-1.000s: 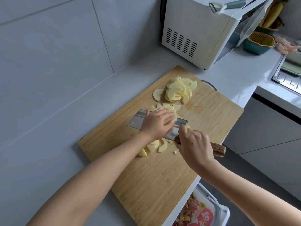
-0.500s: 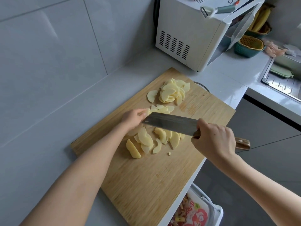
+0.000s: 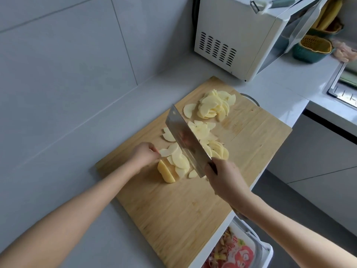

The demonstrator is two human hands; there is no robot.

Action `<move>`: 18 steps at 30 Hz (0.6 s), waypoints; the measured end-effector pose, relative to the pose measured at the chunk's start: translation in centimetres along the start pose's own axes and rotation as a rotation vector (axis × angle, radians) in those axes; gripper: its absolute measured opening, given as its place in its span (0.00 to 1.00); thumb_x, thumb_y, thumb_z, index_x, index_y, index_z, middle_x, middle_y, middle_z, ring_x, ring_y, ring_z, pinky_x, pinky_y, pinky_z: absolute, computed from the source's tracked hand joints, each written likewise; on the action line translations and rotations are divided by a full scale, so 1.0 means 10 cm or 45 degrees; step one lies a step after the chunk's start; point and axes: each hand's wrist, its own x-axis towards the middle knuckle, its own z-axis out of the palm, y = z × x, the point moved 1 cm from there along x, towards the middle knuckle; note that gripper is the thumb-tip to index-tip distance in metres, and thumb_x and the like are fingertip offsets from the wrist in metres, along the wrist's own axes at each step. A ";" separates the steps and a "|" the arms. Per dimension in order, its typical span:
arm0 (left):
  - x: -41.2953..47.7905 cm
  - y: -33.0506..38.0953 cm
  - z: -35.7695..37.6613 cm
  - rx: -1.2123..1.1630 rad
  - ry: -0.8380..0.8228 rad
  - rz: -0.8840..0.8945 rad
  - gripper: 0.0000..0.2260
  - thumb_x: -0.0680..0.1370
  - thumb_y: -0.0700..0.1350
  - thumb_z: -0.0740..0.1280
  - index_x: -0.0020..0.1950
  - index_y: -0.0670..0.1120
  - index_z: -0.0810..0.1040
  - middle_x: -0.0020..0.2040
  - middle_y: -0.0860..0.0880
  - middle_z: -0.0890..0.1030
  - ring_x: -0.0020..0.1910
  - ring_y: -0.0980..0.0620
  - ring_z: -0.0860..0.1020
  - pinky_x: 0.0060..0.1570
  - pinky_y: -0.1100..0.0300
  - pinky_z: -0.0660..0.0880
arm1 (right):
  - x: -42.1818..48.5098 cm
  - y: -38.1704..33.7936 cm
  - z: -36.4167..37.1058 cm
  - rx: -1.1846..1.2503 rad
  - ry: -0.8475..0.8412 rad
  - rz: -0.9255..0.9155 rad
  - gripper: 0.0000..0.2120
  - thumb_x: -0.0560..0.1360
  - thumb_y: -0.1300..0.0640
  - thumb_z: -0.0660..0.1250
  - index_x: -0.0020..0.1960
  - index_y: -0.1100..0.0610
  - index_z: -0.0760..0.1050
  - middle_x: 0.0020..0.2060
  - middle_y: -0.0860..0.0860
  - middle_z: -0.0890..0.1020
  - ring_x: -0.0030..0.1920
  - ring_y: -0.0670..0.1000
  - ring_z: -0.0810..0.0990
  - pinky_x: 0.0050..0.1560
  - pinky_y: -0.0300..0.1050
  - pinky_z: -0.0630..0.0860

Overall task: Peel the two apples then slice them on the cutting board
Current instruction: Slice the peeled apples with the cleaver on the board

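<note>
A wooden cutting board (image 3: 183, 213) lies on the grey counter. A heap of thin peeled apple slices (image 3: 214, 106) sits at its far end. More loose slices (image 3: 179, 159) lie in the middle, next to an uncut apple chunk (image 3: 166, 172). My right hand (image 3: 225, 177) grips the handle of a cleaver (image 3: 185, 140), whose blade stands on edge among the middle slices, tip pointing away. My left hand (image 3: 144, 154) rests on the board to the left of the blade, fingertips pinching one slice.
A white microwave (image 3: 241, 33) with a peeler (image 3: 270, 4) on top stands behind the board. Green and yellow baskets (image 3: 313, 47) and a sink (image 3: 343, 88) are at the far right. Below the counter edge a bin (image 3: 237, 252) holds peelings.
The cleaver has lifted off the slices, swung from lying across the board to pointing away, and stands on edge. My left hand slid left off the blade and now pinches a slice.
</note>
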 end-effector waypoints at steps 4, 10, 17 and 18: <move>-0.21 -0.22 0.10 -0.230 -0.077 -0.082 0.05 0.72 0.36 0.71 0.39 0.42 0.76 0.39 0.43 0.80 0.35 0.47 0.79 0.41 0.51 0.81 | -0.10 -0.17 0.23 -0.112 -0.066 -0.071 0.15 0.80 0.55 0.53 0.39 0.61 0.70 0.30 0.55 0.76 0.30 0.54 0.76 0.30 0.50 0.72; -0.22 -0.29 0.22 -0.575 -0.096 -0.194 0.06 0.72 0.37 0.73 0.43 0.40 0.77 0.43 0.42 0.80 0.38 0.47 0.82 0.38 0.53 0.82 | -0.11 -0.29 0.47 -0.233 -0.078 -0.080 0.13 0.79 0.56 0.53 0.38 0.58 0.67 0.29 0.52 0.72 0.30 0.51 0.68 0.30 0.44 0.63; -0.20 -0.31 0.24 -0.566 -0.104 -0.157 0.05 0.72 0.38 0.73 0.43 0.41 0.78 0.43 0.43 0.81 0.36 0.48 0.83 0.39 0.53 0.82 | -0.10 -0.35 0.61 -0.235 -0.074 -0.063 0.14 0.79 0.56 0.53 0.35 0.55 0.63 0.27 0.48 0.67 0.27 0.48 0.64 0.27 0.41 0.60; -0.20 -0.31 0.24 -0.567 -0.111 -0.153 0.05 0.72 0.38 0.73 0.44 0.41 0.78 0.44 0.43 0.81 0.36 0.47 0.83 0.39 0.54 0.82 | -0.09 -0.35 0.62 -0.237 -0.072 -0.057 0.13 0.79 0.57 0.53 0.35 0.56 0.64 0.27 0.48 0.67 0.27 0.48 0.65 0.27 0.42 0.61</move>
